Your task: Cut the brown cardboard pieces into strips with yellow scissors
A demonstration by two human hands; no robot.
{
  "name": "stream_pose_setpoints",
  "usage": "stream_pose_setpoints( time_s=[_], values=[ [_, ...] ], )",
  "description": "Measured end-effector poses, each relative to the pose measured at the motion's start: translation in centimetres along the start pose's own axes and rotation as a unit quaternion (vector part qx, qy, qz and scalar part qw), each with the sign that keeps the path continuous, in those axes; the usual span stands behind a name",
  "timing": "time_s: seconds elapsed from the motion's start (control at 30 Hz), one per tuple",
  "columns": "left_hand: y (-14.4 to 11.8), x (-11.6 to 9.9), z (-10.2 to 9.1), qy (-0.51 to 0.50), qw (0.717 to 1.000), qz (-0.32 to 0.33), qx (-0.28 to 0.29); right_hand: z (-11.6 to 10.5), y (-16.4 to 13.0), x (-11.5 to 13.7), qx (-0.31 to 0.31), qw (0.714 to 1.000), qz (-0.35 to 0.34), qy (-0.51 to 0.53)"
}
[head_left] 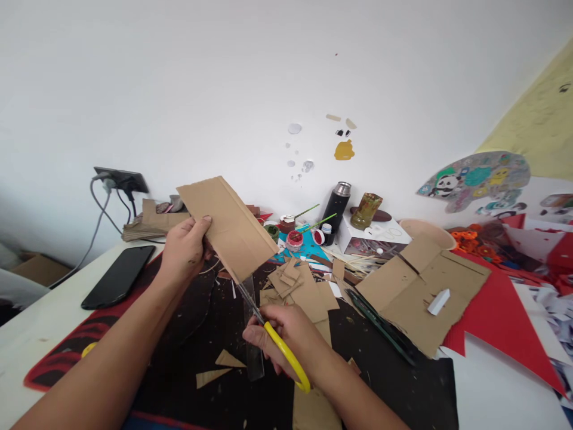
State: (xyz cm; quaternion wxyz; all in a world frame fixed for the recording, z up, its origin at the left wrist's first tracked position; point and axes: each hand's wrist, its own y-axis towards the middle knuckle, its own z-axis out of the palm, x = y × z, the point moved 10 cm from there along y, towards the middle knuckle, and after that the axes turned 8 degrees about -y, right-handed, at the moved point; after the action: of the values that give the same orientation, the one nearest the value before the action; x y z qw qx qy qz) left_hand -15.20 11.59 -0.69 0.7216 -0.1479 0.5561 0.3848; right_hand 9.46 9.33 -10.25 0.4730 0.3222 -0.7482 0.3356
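Observation:
My left hand (188, 242) pinches a rectangular piece of brown cardboard (228, 224) by its left edge, thumb on top, and holds it tilted above the desk. Wrapped round the yellow handles of a pair of scissors (286, 352) is my right hand (286, 334). The scissor blades point up and left and meet the cardboard's lower corner; I cannot tell how far they are apart. Below the hands, a clear ruler (255, 358) lies on the dark mat, partly covered by my right hand. Two thin cardboard offcuts (212, 376) rest left of it.
A phone (119, 276) lies at the left. Behind are open paint jars (294, 240), a black thermos (338, 206) and a white box (371, 236). Cardboard scraps (289, 278), a green-handled cutter-like tool (380, 325), a large cardboard sheet (425, 292) and red paper (501, 322) spread rightward.

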Motion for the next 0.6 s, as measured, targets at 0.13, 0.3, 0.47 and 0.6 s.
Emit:
stream_pose_setpoints(
  time_s=[0.13,0.3,0.47,0.6],
  values=[
    [0.0,0.02,-0.02,-0.002,1.0,0.002,-0.002,0.01,0.0,0.08,-0.004,1.0,-0.006,-0.004],
    [-0.08,-0.02,0.09,-0.006,1.0,-0.001,0.0,-0.1,-0.1,0.47,-0.011,1.0,-0.012,-0.01],
    [0.16,0.14,-0.23,-0.01,1.0,0.0,-0.006,-0.15,-0.16,0.77,-0.006,1.0,-0.015,-0.02],
    [0.37,0.44,-0.37,-0.009,1.0,0.0,-0.007,-0.18,-0.11,0.71,-0.003,0.999,-0.019,-0.03]
  ],
)
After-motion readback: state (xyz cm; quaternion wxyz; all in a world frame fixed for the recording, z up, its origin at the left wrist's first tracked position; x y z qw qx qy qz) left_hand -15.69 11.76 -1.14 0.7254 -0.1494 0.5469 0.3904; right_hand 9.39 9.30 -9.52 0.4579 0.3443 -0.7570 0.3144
